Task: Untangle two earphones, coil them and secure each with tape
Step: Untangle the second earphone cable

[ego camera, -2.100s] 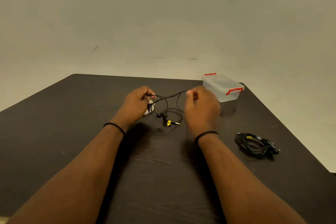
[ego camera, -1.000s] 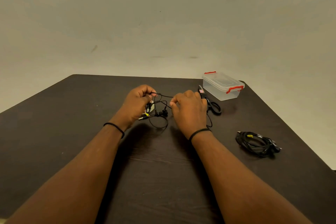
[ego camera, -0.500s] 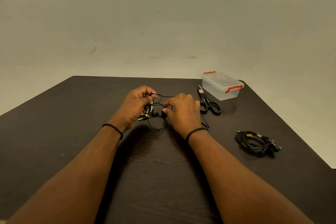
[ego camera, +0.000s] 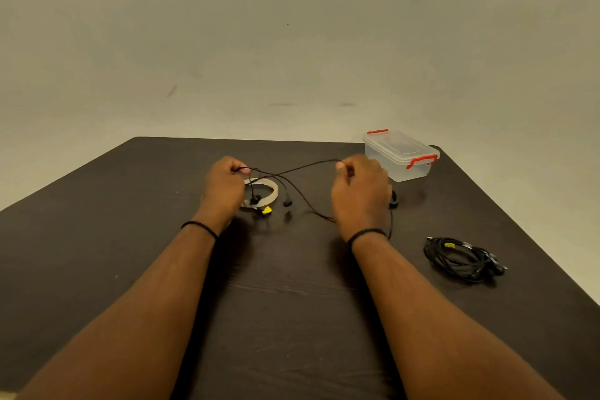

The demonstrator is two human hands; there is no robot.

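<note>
We are looking at a dark brown table [ego camera: 130, 237] under a plain beige wall [ego camera: 292, 26]. The earphone [ego camera: 292, 172] is showing black with a yellow tag [ego camera: 267, 210] — so is the coiled one [ego camera: 462, 260]. The tape roll [ego camera: 272, 188] is looking pale, the clear box [ego camera: 399, 156] wearing red clips [ego camera: 421, 160] — both wrists wearing black bands [ego camera: 367, 232].

My left hand [ego camera: 224, 187] pinches one end of the black earphone cable [ego camera: 293, 169]; my right hand [ego camera: 358, 191] pinches it further along, the strand stretched between them above the dark table [ego camera: 97, 237]; earbuds dangle over the tape roll [ego camera: 271, 190] beside my left hand; a coiled earphone [ego camera: 462, 260] lies to the right; a clear box [ego camera: 401, 154] sits behind my right hand.
</note>
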